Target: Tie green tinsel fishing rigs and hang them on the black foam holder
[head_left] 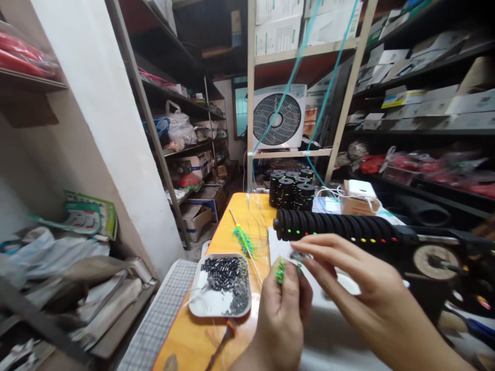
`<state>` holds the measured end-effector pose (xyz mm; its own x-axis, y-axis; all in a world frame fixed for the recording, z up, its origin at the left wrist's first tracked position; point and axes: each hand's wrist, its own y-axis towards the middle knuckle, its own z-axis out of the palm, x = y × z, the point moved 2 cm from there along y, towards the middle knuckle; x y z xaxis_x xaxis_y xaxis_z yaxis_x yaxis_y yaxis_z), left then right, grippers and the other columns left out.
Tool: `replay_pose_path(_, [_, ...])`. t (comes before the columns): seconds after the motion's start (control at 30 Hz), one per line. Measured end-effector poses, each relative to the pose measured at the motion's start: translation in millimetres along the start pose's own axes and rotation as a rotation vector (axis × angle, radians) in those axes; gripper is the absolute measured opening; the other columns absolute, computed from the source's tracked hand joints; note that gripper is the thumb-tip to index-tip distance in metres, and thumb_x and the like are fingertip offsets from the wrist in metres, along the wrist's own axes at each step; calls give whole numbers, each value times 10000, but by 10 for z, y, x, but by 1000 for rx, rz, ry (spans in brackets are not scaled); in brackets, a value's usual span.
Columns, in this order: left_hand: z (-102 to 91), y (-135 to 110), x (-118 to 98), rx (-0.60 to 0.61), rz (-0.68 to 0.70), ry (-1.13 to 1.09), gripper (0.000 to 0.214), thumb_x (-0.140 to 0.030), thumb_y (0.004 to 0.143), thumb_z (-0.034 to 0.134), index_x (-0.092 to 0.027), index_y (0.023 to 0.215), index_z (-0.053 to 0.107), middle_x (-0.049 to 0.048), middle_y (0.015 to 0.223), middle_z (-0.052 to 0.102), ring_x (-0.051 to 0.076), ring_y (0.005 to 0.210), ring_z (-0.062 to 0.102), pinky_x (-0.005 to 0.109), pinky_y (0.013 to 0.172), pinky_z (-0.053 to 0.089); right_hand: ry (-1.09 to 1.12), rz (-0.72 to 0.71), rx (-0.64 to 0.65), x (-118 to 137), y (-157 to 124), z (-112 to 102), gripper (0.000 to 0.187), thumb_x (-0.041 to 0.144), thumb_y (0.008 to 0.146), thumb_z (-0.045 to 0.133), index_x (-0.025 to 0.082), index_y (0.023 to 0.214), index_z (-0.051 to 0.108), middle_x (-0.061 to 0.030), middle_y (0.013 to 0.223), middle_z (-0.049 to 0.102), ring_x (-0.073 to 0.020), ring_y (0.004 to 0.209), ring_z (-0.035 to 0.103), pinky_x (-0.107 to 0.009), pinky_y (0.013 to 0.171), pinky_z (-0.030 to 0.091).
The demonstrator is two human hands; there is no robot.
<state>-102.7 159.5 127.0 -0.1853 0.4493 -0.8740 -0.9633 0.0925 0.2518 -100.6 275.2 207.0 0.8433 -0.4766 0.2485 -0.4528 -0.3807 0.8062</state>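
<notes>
Bright green small pieces [280, 271] poke out of the closed fingers of my left hand [284, 304], between thumb and forefinger; most of what it holds is hidden. Close above it, my right hand [359, 283] brings its long fingers and thumb together around a small dark, shiny thing [299, 255], too blurred to name. To the left lies a white tray [204, 306] with dark tubular pieces [221, 273] and small yellowish and grey bits. Behind the tray, a thin stick [253, 263] carries a bunch of green and blue pieces [243, 240].
A ribbed black roller [336, 222] with coloured dots lies across the table beyond my hands. Stacked black discs [286, 188] stand behind it, near a cardboard box with a white device [359, 190]. An orange-tipped tool [228, 332] rests on the yellow table [185, 340].
</notes>
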Motion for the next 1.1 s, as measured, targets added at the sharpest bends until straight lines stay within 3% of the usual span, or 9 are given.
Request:
replay_pose_path(0.1, [-48, 66, 15, -64, -20, -82, 686, -802, 828, 512, -146, 802, 313, -51, 618, 272, 23, 500, 232, 168, 459, 207, -306, -218, -131, -45, 120, -199, 177, 157, 1009, 505, 196, 1138, 620, -29, 1099, 600, -65, 1003, 576, -154, 874, 444])
replay_pose_path(0.13, [-60, 90, 6, -75, -16, -102, 698, -809, 810, 527, -147, 806, 307, -56, 622, 261, 19, 496, 225, 162, 454, 213, -357, -192, -132, -115, 167, -269, 180, 170, 1023, 487, 201, 1132, 627, -27, 1136, 600, -77, 1020, 574, -188, 900, 410])
replay_pose_path(0.23, [-75, 145, -30, -105, 10, -102, 722, -832, 786, 525, -153, 773, 280, -62, 605, 215, 19, 484, 200, 166, 435, 181, -581, -220, 36, -402, 245, -386, 471, 468, 1080, 340, 163, 1398, 506, -53, 1333, 538, -213, 1235, 478, -366, 1060, 354])
replay_pose_path(0.3, [-70, 167, -49, -139, 13, -70, 742, -859, 759, 516, -156, 764, 278, -63, 597, 213, 21, 483, 196, 175, 433, 170, -657, -263, 144, -598, 218, -387, 593, 561, 1079, 260, 103, 1375, 495, -80, 1361, 520, -244, 1275, 447, -423, 1102, 338])
replay_pose_path(0.43, [-44, 204, -86, -231, 42, -53, 780, -891, 696, 524, -150, 763, 291, -61, 606, 259, 16, 486, 235, 170, 435, 185, -704, -236, 114, -775, 112, -336, 596, 605, 1062, 277, 139, 1358, 502, -70, 1197, 594, -270, 1070, 544, -444, 932, 424])
replay_pose_path(0.7, [84, 302, -153, -354, -101, -270, 929, -838, 411, 758, -156, 840, 295, -87, 582, 347, 0, 467, 247, 121, 409, 162, -744, -327, 20, -685, 134, -315, 613, 574, 1068, 263, 82, 1288, 557, -102, 1131, 610, -279, 986, 571, -409, 820, 429])
replay_pose_path(0.93, [165, 253, -239, -326, -63, -323, 817, -642, 524, 866, -158, 828, 282, -81, 592, 326, -1, 458, 204, 122, 405, 130, -734, -314, -12, -711, 100, -298, 622, 579, 1061, 252, 84, 1267, 568, -106, 1086, 614, -290, 939, 564, -427, 810, 423])
replay_pose_path(1.1, [181, 259, -249, -330, -112, -350, 850, -593, 463, 902, -161, 833, 270, -98, 561, 319, -7, 445, 190, 112, 396, 122, -726, -300, 8, -709, 81, -295, 630, 581, 1058, 263, 82, 1290, 569, -113, 1105, 616, -298, 953, 557, -440, 822, 423])
